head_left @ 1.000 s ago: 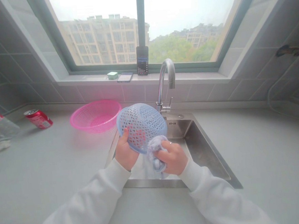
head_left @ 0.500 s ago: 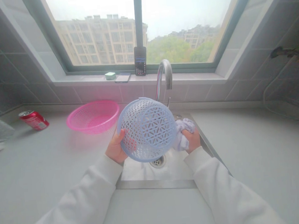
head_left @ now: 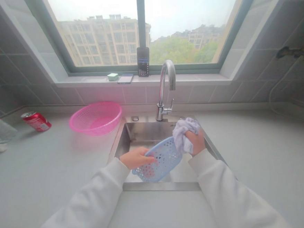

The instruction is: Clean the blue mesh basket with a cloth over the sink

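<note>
In the head view, we hold the blue basket (head_left: 163,163) over the sink (head_left: 162,187), tipped on a slant. Our left hand (head_left: 136,158) grips it by the upper left edge, and our right hand (head_left: 196,142) squeezes a bunched-up cloth (head_left: 184,132) at the basket's right end. The cloth looks like it touches there, but we can't be sure. We think the slant lets the cloth get at the holey side, and the sink can catch any drips. The tap (head_left: 162,92) stands behind, at the sink's back edge, with a gap between its spout and our cloth. The sink's front edge is just below the basket, and the right edge is near our right hand, so those sides are tight. There's more room toward the back left corner. The pink basket (head_left: 104,122) sits on the table (head_left: 248,149), beside the sink's left edge.
</note>
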Motion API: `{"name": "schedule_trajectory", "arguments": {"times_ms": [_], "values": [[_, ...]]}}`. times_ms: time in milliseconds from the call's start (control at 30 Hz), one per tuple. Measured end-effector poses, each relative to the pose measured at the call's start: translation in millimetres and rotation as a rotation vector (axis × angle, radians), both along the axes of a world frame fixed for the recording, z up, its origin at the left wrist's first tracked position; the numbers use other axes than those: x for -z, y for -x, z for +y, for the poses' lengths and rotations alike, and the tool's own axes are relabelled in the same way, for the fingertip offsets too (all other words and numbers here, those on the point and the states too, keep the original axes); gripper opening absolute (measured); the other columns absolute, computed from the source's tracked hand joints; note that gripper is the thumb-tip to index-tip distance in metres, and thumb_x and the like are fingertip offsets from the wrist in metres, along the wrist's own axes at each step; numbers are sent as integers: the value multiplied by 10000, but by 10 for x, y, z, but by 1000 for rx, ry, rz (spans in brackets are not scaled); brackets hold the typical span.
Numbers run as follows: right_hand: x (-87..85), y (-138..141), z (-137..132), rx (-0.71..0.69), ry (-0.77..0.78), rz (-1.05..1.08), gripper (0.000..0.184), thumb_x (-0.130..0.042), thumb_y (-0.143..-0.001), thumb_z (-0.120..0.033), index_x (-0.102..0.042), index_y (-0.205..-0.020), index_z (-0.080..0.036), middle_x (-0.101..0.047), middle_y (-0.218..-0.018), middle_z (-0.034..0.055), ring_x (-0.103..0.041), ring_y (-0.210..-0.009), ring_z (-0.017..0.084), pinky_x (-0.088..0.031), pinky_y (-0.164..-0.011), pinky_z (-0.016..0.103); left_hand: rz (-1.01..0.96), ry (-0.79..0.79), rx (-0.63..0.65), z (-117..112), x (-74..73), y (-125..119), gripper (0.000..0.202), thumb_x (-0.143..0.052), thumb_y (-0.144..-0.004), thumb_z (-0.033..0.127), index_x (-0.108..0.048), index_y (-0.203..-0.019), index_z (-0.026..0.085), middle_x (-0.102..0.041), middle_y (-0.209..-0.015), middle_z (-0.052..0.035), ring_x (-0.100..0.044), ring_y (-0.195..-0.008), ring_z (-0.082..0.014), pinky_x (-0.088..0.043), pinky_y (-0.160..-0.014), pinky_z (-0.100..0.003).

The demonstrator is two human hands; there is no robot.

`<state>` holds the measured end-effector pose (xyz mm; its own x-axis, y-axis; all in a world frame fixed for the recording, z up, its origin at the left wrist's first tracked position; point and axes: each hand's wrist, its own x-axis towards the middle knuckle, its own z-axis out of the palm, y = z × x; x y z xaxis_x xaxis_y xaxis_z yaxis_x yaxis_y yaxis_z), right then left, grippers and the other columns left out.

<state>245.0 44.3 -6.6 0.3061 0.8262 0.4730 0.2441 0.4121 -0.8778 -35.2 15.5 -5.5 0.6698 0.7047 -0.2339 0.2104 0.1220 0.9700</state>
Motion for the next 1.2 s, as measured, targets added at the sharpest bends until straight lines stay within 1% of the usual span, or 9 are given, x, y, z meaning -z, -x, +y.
{"name": "schedule_trajectory", "arguments": {"times_ms": [133,333,500,633,733,867,1000,1100,1200], "values": [[-148,273,-287,-89,-70,-94,162,-654,-634,-204,-584,-778,-223,-579,-635,-57,-529,-557,118,-476,-543,247,88,-142,28,-30,33,-178,363,-700,-771,462,-756,-921,136,-680,-610,-8,-610,-543,-161,-475,-533,-250],[-199,505,-482,-344,-416,-425,123,-635,-662,-191,-612,-782,-208,-644,-785,24,-631,-732,188,-524,-660,318,99,-178,-12,-33,16,-216,328,-709,-755,440,-733,-825,120,-662,-593,-10,-605,-551,-160,-481,-554,-254],[-82,159,-143,-3,-171,-361,197,-631,-652,-192,-639,-846,-225,-666,-791,23,-633,-714,210,-541,-694,375,-35,-97,-73,-38,-40,-166,370,-792,-670,478,-673,-731,133,-629,-578,-2,-589,-514,-153,-482,-523,-262],[-56,45,-44,102,-92,-319,176,-622,-661,-205,-630,-833,-243,-648,-725,-4,-622,-671,202,-553,-694,383,-191,-96,-152,-61,-49,-211,648,-696,-630,767,-645,-725,129,-597,-575,-27,-580,-473,-175,-472,-460,-289],[-95,315,-251,-21,-296,-433,213,-597,-621,-169,-625,-822,-233,-630,-780,12,-640,-718,200,-555,-680,354,-228,-172,-186,-48,-28,-275,809,-527,-617,918,-652,-724,126,-605,-580,-52,-577,-476,-185,-448,-447,-287],[-136,686,-543,-363,-523,-672,142,-619,-689,-204,-647,-827,-222,-649,-844,58,-648,-703,177,-543,-605,277,-236,-276,-245,2,-12,-282,853,-479,-591,954,-650,-638,119,-629,-620,-79,-553,-568,-172,-426,-514,-276],[-97,507,-379,-177,-510,-725,194,-634,-702,-250,-677,-885,-202,-673,-919,103,-682,-785,220,-575,-679,328,-216,-268,-194,-1,-26,-230,873,-469,-597,952,-669,-678,106,-636,-600,-86,-570,-519,-177,-414,-476,-269],[-56,206,-131,55,-324,-648,198,-633,-689,-215,-669,-884,-214,-667,-841,57,-673,-760,229,-576,-689,377,-217,-230,-150,-29,-30,-234,876,-486,-593,947,-681,-734,105,-637,-573,-79,-596,-478,-193,-427,-451,-268],[-58,172,-106,105,-303,-592,197,-616,-670,-189,-650,-862,-219,-654,-797,37,-661,-735,228,-571,-682,391,-227,-226,-158,-33,-13,-280,896,-447,-606,956,-682,-750,103,-635,-577,-78,-610,-488,-202,-432,-454,-267]]}}
